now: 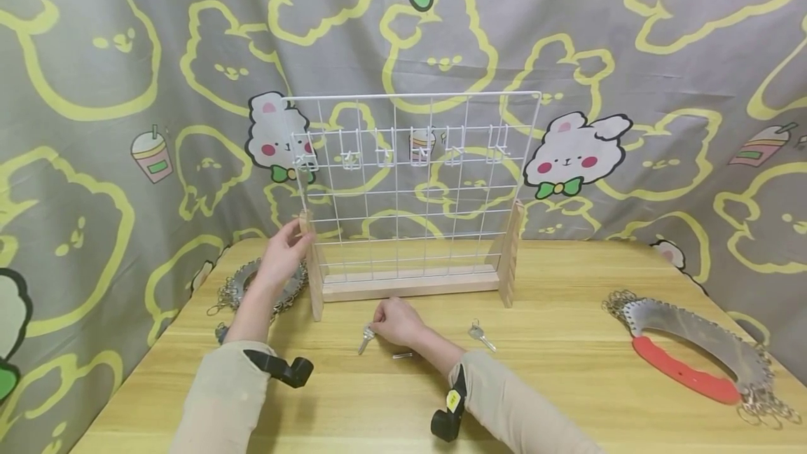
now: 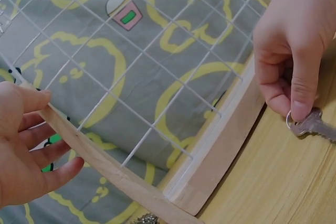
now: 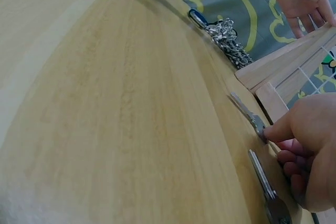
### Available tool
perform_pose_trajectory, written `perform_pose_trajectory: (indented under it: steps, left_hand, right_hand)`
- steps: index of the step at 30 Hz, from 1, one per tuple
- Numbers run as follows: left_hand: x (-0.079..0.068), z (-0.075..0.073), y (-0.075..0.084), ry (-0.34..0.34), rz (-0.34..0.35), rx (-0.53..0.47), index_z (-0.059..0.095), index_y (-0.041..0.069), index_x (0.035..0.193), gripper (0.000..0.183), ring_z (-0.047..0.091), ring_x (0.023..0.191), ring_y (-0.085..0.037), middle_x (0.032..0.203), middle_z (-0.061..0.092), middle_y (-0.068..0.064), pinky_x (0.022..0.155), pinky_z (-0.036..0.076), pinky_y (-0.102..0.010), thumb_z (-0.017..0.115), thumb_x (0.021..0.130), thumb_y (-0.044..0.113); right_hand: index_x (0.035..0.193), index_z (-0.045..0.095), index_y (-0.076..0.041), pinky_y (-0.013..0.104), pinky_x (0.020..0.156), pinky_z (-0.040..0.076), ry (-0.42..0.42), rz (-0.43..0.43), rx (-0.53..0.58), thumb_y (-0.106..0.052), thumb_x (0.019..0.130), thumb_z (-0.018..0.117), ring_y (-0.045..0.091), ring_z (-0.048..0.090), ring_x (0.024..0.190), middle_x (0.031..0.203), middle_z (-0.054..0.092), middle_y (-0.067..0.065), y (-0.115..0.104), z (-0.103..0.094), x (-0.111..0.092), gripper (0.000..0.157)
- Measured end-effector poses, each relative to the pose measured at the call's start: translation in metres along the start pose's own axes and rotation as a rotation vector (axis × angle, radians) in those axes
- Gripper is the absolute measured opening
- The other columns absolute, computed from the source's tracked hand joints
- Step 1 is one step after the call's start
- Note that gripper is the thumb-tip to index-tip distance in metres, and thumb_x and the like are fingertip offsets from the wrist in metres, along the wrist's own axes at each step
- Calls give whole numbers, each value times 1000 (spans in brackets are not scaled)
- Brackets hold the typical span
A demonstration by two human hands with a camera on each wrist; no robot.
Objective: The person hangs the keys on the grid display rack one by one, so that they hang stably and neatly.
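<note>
A white wire grid rack (image 1: pixel 412 214) stands upright between two wooden side posts joined by a wooden base bar (image 1: pixel 412 284). My left hand (image 1: pixel 281 251) holds the left post (image 2: pixel 100 158) near its top, thumb on one side and fingers behind. On the table in front of the bar, my right hand (image 1: pixel 398 322) pinches a silver key (image 2: pixel 315 125) by its head and small ring. A second key (image 3: pixel 273 203) lies beside that hand, partly hidden under the wrist in the head view. Farther right lies another key (image 1: pixel 481 335) with a ring.
Several white hooks (image 1: pixel 385 153) hang in a row high on the grid. Behind my left forearm is a metal key carrier (image 1: pixel 236 282) with many rings. A curved metal carrier with a red handle (image 1: pixel 684 373) lies at the right. Patterned cloth (image 1: pixel 580 76) hangs behind the table.
</note>
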State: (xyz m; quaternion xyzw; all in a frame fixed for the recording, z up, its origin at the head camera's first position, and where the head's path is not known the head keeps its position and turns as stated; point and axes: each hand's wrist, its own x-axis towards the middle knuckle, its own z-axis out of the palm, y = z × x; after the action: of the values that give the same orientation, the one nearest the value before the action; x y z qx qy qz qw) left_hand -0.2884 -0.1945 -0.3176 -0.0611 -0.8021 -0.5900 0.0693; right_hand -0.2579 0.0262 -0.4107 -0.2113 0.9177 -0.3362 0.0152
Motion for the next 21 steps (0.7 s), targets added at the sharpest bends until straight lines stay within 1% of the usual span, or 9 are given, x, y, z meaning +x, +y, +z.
perform_pose_trajectory:
  steps: [5, 8, 11, 15, 18, 21]
  left_hand:
    - [0, 1, 1, 6, 5, 7, 22, 1, 146, 56, 30, 132, -35, 147, 27, -19, 106, 29, -48, 47, 97, 17]
    - [0, 1, 0, 8, 7, 7, 23, 1, 145, 56, 31, 131, -35, 147, 28, -19, 106, 30, -48, 47, 97, 16]
    - [1, 2, 0, 11, 9, 6, 24, 1, 145, 55, 32, 131, -35, 146, 29, -19, 106, 30, -48, 47, 97, 16]
    - [1, 1, 0, 13, 15, 6, 25, 2, 145, 54, 33, 131, -35, 146, 30, -19, 106, 30, -48, 47, 97, 17]
    - [1, 1, 0, 7, 12, 6, 24, 2, 145, 55, 31, 131, -35, 146, 30, -19, 106, 29, -49, 47, 98, 17]
    - [0, 0, 0, -1, 2, 11, 22, 3, 146, 56, 29, 133, -35, 147, 28, -18, 107, 26, -51, 46, 98, 18]
  right_hand:
    - [69, 63, -9, 18, 47, 33, -1, 22, -4, -10, 82, 67, 7, 39, 52, 65, 54, -6, 0, 1, 0, 13]
    - [70, 62, -10, 19, 49, 35, 4, 20, 2, -10, 82, 66, 8, 40, 53, 67, 54, -6, 1, 1, -1, 13]
    - [71, 60, -9, 20, 51, 36, 10, 3, 35, -9, 83, 64, 8, 41, 55, 67, 53, -6, 3, 0, -1, 12]
    - [73, 58, -7, 19, 49, 36, 1, -30, 101, -7, 85, 61, 8, 41, 54, 65, 52, -4, 9, -3, 0, 13]
    - [74, 58, -6, 17, 48, 36, -10, -56, 140, -4, 86, 59, 7, 43, 53, 64, 55, -3, 13, -6, 1, 13]
    - [74, 58, -6, 17, 48, 37, 0, -79, 166, -2, 86, 59, 7, 45, 54, 63, 56, -2, 16, -9, 2, 13]
